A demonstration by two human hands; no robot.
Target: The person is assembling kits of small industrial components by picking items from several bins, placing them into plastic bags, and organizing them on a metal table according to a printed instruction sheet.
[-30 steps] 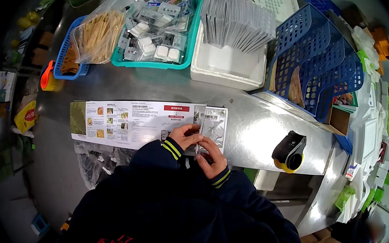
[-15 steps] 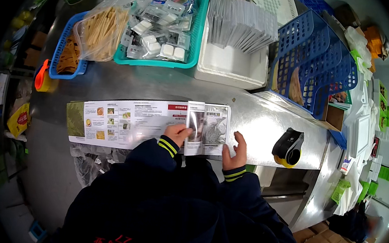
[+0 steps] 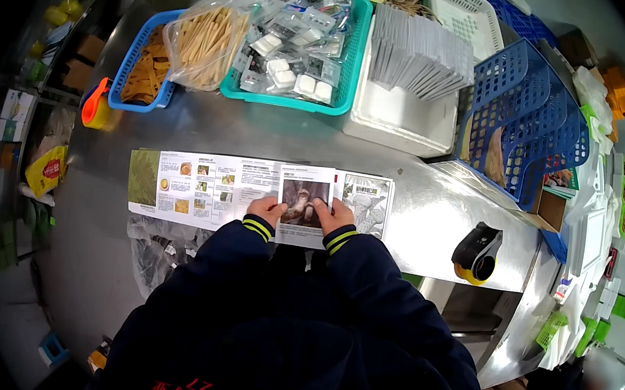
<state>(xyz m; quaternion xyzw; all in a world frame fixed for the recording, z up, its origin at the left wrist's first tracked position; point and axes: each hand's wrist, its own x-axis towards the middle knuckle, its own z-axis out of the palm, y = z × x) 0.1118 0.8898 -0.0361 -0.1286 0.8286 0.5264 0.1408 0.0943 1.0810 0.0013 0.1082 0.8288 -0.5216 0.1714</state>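
A long printed leaflet (image 3: 261,177) lies stretched across the metal table in front of me, with a green leaf picture at its left end. One panel (image 3: 302,233) with a brown photo is folded over to the left and rests on the sheet. My left hand (image 3: 267,210) grips this panel's left edge, thumb on top. From the other side, my right hand (image 3: 334,216) pinches its right edge, its thumb over the photo. Right of that hand, the leaflet's end panel (image 3: 370,201) shows a grey drawing. Most of my fingertips are hidden under the paper.
Along the back stand a blue basket (image 3: 164,100), a bag of wooden sticks (image 3: 210,47), a teal basket (image 3: 352,70) of sachets, a foam box (image 3: 404,125) of grey-white packets and a blue rack (image 3: 526,118). A black tape dispenser (image 3: 476,254) sits at right.
My right hand, open beside the leaflet's right end before, has moved left onto the panel and closed on it. The panel, earlier standing narrow and curved, now lies folded leftward, photo up.
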